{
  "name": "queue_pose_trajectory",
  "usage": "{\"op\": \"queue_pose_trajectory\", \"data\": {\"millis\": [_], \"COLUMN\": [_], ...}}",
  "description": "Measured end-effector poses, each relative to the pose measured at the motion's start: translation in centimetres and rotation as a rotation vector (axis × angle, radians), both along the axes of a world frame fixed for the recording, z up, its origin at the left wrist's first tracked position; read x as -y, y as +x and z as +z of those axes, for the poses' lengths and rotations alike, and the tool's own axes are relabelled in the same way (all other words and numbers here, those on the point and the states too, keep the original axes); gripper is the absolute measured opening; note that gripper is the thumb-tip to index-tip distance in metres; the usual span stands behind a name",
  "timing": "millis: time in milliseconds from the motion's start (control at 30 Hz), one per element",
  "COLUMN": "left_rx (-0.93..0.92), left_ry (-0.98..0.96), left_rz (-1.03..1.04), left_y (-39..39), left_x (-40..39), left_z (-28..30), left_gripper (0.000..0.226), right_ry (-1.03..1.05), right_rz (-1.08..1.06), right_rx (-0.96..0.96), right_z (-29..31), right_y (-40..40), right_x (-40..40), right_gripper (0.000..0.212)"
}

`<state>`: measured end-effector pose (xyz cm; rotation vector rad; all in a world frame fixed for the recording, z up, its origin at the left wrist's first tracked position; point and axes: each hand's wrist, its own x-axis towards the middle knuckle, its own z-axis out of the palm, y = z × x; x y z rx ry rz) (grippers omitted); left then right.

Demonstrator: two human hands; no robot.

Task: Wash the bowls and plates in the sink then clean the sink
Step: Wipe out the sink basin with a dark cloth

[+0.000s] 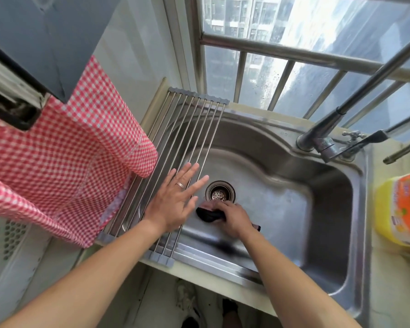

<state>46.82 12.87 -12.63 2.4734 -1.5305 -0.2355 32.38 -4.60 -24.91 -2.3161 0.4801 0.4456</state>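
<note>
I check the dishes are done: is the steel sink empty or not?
Empty of dishes: the steel sink holds only a dark cloth, gripped by the right hand.

The person's two forearms are bare, with no sleeve visible on either arm as far as the picture reaches. The left hand (175,200) wears one plain, thin silver-coloured metal ring (180,185) on its ring finger. The right hand (234,217) shows no ring or watch on the parts that can be seen. Both wrists are bare too. The fingernails look short and unpainted.
</note>
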Motion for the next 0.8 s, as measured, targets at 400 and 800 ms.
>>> {"op": "queue_pose_trajectory", "data": {"millis": [400,800], "left_rx": [-0.006,-0.025], "left_ry": [-0.041,-0.034], "left_rz": [0.001,0.010], "left_y": [-0.1,0.0], "left_x": [-0.3,-0.3], "left_z": [-0.4,-0.2], "left_gripper": [0.060,0.060], "right_ry": [0.514,0.811], "right_rz": [0.018,-0.152], "right_rx": [-0.387,-0.579], "right_z": [2.4,7.1], "right_y": [1.1,-4.0], "right_x": [-5.1,0.2], "right_gripper": [0.041,0.017]}}
